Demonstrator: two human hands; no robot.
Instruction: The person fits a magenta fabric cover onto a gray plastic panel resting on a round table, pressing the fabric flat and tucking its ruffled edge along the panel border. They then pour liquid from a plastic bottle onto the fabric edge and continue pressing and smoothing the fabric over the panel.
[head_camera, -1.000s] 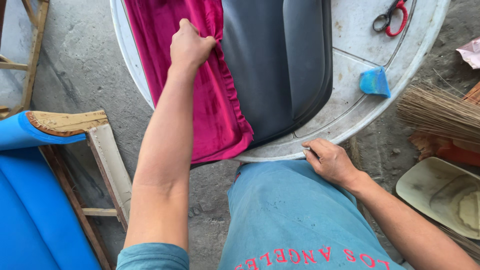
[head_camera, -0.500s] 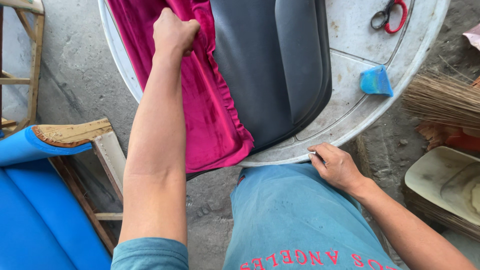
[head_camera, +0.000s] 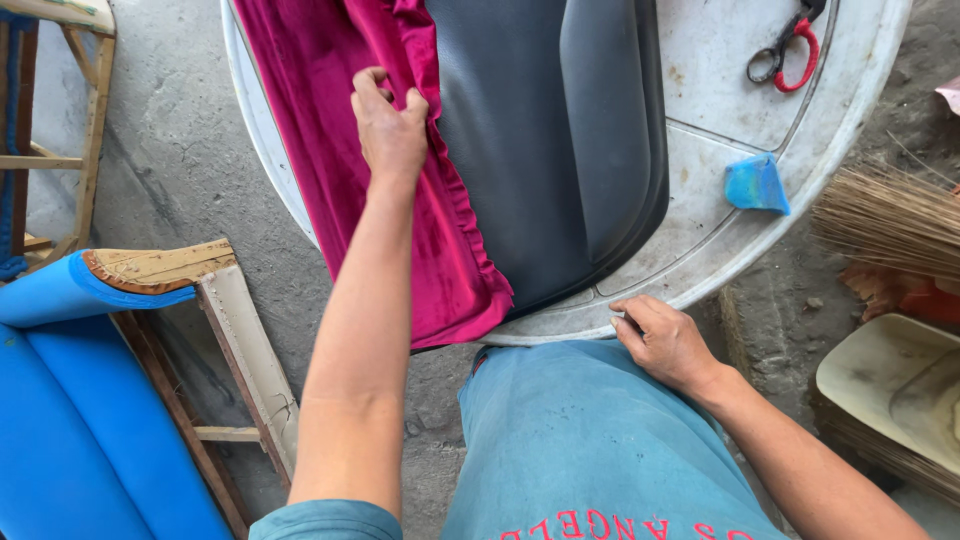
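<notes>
Left hand (head_camera: 388, 125) grips magenta fabric (head_camera: 330, 150) running lengthwise away; right hand (head_camera: 665, 340) on table rim (head_camera: 640, 310).

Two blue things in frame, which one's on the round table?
The small blue scraper, lying on the white table below the red-handled scissors. The blue upholstered chair stands on the floor, left.

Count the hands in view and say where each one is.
2. The left hand grips the magenta velvet fabric beside the dark grey panel. The right hand rests on the round white table's rim. None seems hidden.
</notes>
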